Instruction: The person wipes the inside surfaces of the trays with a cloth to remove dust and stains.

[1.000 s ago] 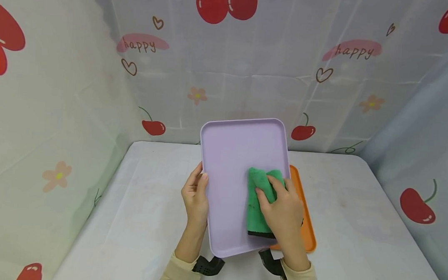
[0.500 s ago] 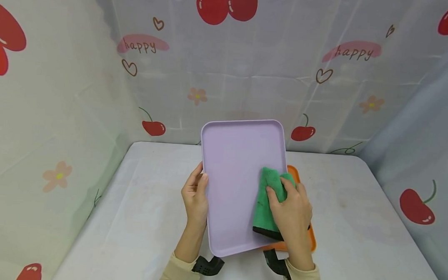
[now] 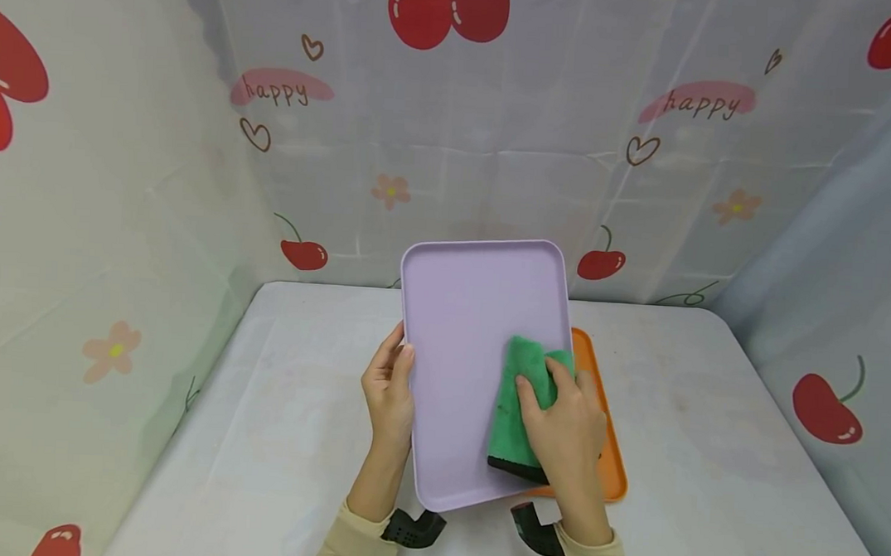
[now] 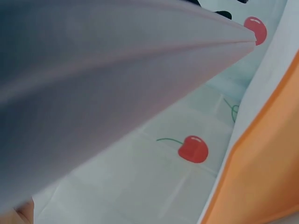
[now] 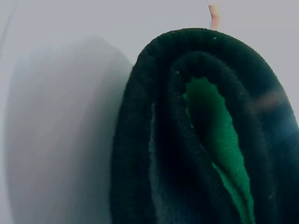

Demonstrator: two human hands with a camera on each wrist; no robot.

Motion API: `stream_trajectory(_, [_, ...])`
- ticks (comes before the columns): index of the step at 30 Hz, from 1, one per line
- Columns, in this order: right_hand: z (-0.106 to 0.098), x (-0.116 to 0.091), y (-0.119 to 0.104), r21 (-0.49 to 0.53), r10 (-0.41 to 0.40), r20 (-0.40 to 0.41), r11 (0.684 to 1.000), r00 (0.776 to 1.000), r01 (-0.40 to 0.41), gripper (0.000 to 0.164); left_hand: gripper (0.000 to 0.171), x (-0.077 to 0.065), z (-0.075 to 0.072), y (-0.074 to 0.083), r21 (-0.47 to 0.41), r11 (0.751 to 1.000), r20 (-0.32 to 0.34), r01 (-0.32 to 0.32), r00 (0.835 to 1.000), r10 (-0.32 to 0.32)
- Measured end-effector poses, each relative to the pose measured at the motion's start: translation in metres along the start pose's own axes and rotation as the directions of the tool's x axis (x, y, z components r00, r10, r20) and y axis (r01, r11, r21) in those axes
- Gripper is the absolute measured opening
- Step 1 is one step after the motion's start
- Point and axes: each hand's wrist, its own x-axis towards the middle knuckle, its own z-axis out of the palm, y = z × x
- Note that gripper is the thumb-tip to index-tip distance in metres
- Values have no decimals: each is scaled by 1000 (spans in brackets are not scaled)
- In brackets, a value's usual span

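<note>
My left hand [image 3: 390,392] grips a lilac rectangular tray [image 3: 466,312] by its left edge, thumb on the near side, and holds it tilted up above the table. With my right hand [image 3: 569,424] I pinch a folded green cloth [image 3: 514,405] that has a dark border; it lies against the tray's lower right inner face. The right wrist view is mostly filled by the folded cloth [image 5: 191,56] beside the pale tray [image 5: 51,130]. In the left wrist view the tray's underside [image 4: 93,79] covers much of the picture, and only a bit of the left hand [image 4: 21,214] shows.
An orange tray [image 3: 611,459] lies on the white table [image 3: 708,430], partly hidden behind the lilac tray and my right hand. Curtains [image 3: 489,131] printed with cherries surround the table at the back and sides.
The right hand slid the cloth rightward to the lilac tray's right edge, then back left and slightly down. My left hand and the tray stay nearly still.
</note>
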Motion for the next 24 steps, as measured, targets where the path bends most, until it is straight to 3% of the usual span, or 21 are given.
stream_trajectory(13, [16, -17, -23, 4, -209, -68, 978, 976, 209, 38, 39, 0, 0, -3, -12, 1000, -1, 3, 1000, -3])
stream_trajectory(24, [25, -32, -43, 21, -382, -110, 922, 918, 387, 39, 40, 0, 0, -5, 13, 1000, -9, 5, 1000, -5])
